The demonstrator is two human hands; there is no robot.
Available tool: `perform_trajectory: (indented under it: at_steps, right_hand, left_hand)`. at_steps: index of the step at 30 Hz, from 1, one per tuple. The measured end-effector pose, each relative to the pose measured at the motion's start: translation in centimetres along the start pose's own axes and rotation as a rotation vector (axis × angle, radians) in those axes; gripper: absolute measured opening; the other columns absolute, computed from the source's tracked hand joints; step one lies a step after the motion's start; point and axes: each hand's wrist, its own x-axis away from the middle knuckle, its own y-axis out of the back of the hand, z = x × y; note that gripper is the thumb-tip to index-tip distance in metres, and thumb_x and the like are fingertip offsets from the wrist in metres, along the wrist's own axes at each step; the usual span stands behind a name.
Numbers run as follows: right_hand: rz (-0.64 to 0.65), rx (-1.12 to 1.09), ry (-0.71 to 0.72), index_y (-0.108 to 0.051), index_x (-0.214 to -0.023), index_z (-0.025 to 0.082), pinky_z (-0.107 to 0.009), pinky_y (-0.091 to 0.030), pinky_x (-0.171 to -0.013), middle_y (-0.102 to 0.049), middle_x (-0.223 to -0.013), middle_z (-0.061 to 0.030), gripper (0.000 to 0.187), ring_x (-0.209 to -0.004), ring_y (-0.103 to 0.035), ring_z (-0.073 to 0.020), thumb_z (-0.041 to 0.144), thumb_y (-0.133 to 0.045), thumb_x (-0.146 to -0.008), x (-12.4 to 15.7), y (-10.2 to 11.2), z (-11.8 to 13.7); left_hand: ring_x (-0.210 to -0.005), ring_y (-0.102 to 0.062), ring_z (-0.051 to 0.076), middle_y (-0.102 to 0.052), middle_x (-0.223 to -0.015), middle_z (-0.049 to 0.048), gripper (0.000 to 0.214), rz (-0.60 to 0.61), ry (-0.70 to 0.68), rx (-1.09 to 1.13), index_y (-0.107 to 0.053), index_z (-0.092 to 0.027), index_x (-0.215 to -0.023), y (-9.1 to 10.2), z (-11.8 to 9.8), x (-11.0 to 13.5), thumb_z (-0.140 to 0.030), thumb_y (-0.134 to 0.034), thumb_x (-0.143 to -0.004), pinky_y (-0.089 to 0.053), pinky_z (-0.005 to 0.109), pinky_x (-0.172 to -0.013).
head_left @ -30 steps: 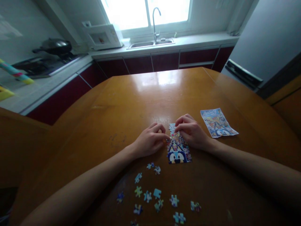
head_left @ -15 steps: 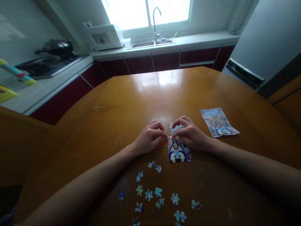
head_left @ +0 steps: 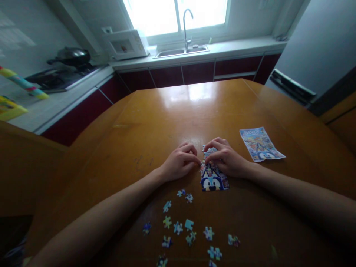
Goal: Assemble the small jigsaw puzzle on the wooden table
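A partly joined jigsaw puzzle (head_left: 213, 181) lies flat on the table, with a blue cartoon dog's face at its near end. At its left edge, the thumb and forefinger of my left hand (head_left: 182, 162) are closed on a small puzzle piece, mostly hidden by the fingertips. My right hand (head_left: 226, 158) lies over the puzzle's right side and holds it down, its bent forefinger and thumb touching the surface with a gap between them. That hand covers part of the upper picture. Several loose puzzle pieces (head_left: 178, 227) are scattered nearer to me.
To the right, a creased picture sheet (head_left: 261, 144) shows the same dog. The wooden table (head_left: 167, 118) has rounded sides. Beyond it are a counter with a sink (head_left: 180, 52), a microwave (head_left: 126, 45), and a stove with a black wok (head_left: 73, 56). A fridge (head_left: 319, 48) stands at the right.
The whole view has shifted slightly right. Both hands stay at the puzzle in nearly the same pose, with my left fingertips still against its left edge.
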Motion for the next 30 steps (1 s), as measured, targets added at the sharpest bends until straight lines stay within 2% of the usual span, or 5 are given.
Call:
perform_trajectory:
  at_steps: [6, 8, 16, 25, 30]
  right_hand:
    - [-0.239, -0.087, -0.108, -0.073, -0.08, 0.026, -0.043, -0.045, -0.09, -0.066, -0.097, -0.0042, 0.034, -0.1, -0.055, -0.0232, 0.0, -0.051, -0.082, -0.27, 0.08, -0.06]
    - [-0.259, -0.088, -0.135, -0.073, -0.078, 0.026, -0.043, -0.045, -0.088, -0.066, -0.095, -0.0041, 0.034, -0.099, -0.055, -0.0233, 0.001, -0.05, -0.082, -0.32, 0.06, -0.15]
    - [-0.192, -0.043, -0.118, -0.074, -0.074, 0.028, -0.045, -0.042, -0.09, -0.066, -0.099, -0.0031, 0.032, -0.101, -0.054, -0.0241, 0.003, -0.055, -0.08, -0.21, 0.03, 0.07]
    - [-0.107, -0.008, -0.03, -0.076, -0.079, 0.03, -0.047, -0.041, -0.094, -0.065, -0.107, -0.0031, 0.032, -0.108, -0.053, -0.0255, 0.004, -0.058, -0.079, -0.05, 0.08, 0.25]
    - [-0.024, 0.029, 0.002, -0.078, -0.083, 0.032, -0.049, -0.04, -0.096, -0.064, -0.113, -0.0029, 0.036, -0.112, -0.051, -0.0269, 0.002, -0.059, -0.078, 0.08, -0.04, 0.06]
  left_hand:
    - [-0.098, -0.05, 0.02, -0.057, -0.096, 0.005, 0.034, -0.046, 0.011, 0.005, -0.072, -0.02, -0.094, 0.12, -0.47, -0.1, 0.0, -0.05, -0.078, -0.046, 0.036, -0.091]
    - [-0.097, -0.049, 0.02, -0.055, -0.094, 0.0049, 0.034, -0.069, 0.026, -0.002, -0.071, -0.02, -0.092, 0.12, -0.5, -0.06, -0.001, -0.049, -0.077, -0.046, 0.036, -0.091]
    - [-0.093, -0.048, 0.02, -0.053, -0.09, 0.0045, 0.028, -0.061, 0.009, -0.027, -0.076, -0.023, -0.085, 0.04, -0.35, 0.03, -0.006, -0.054, -0.081, -0.045, 0.037, -0.088]
    - [-0.092, -0.048, 0.019, -0.053, -0.09, 0.0044, 0.03, -0.064, -0.009, -0.025, -0.079, -0.025, -0.09, 0.14, -0.32, 0.09, -0.007, -0.056, -0.083, -0.046, 0.035, -0.087]
    - [-0.093, -0.048, 0.02, -0.054, -0.091, 0.0045, 0.025, -0.03, -0.024, -0.035, -0.079, -0.027, -0.092, -0.07, -0.08, 0.15, -0.012, -0.06, -0.088, -0.046, 0.035, -0.088]
